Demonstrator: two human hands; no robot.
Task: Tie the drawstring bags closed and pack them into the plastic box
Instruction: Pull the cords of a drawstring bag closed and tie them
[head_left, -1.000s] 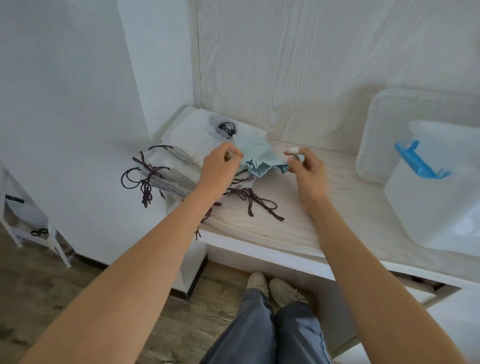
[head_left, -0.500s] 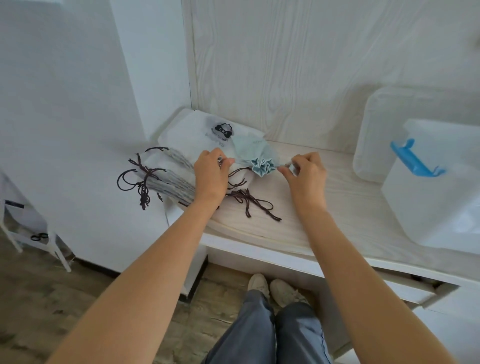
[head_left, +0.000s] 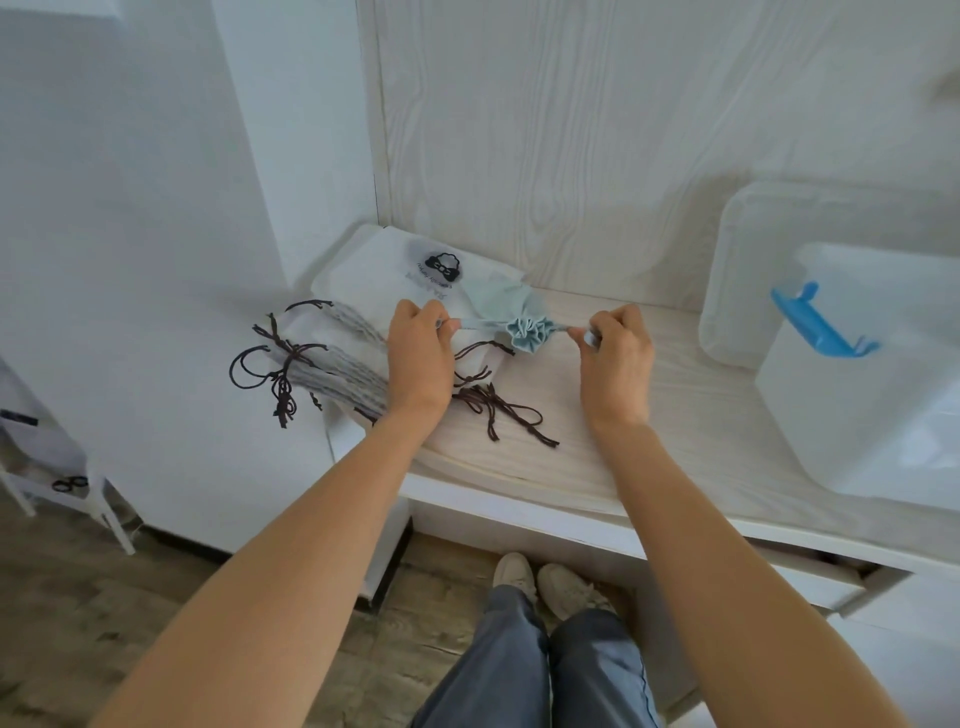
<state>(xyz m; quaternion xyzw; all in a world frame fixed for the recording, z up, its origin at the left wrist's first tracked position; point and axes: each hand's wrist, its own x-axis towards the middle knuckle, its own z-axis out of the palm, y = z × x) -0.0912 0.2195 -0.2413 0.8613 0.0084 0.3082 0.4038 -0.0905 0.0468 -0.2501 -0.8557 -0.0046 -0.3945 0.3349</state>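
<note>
- Pulling the cords of a pale blue bag (head_left: 524, 325) apart, I am cinching its mouth into a tight ruffle on the counter (head_left: 675, 415), midway between my two hands.
- My left hand (head_left: 420, 358) is pinching one cord end to the bag's left; my right hand (head_left: 618, 358) is pinching the other end to its right, and both are curled closed on the cord, so the line is running straight across, side to side.
- The bag's body is trailing away from me, toward the wall, lying partly on the stack (head_left: 363, 312) of flat white bags by my left hand.
- Both hands are sitting about equally near the ruffle, so a knot, as I judge it, is calling for them to come together over it.
- The box (head_left: 857, 389), with its blue latch (head_left: 821, 325), is standing well off to my right, nearer my right hand, which looks the likelier one to carry the bag there.
- Loose brown cords (head_left: 498, 410) are lying on the counter just in front of my left hand.
</note>
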